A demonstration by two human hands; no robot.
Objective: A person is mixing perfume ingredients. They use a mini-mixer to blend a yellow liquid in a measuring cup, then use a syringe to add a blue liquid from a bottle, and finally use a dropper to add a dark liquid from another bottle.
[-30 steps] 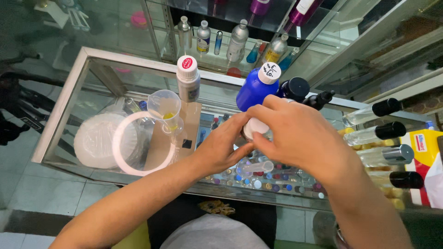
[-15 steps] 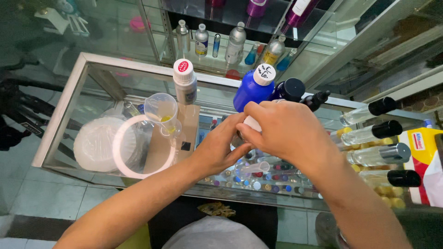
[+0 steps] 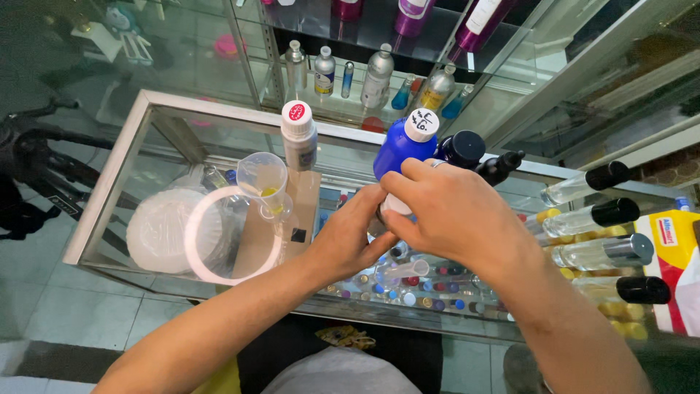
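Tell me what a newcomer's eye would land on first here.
First, the two hands, left hand and right hand, closed together over a small white object at the centre of the glass counter. Just behind them stands a blue bottle with a white cap; to the left sits a clear measuring cup.

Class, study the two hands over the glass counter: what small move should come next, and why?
Probably lift the right hand slightly. It covers the small white object that both hands pinch beside the blue bottle; the left hand steadies it from below, so the grip cannot be checked.
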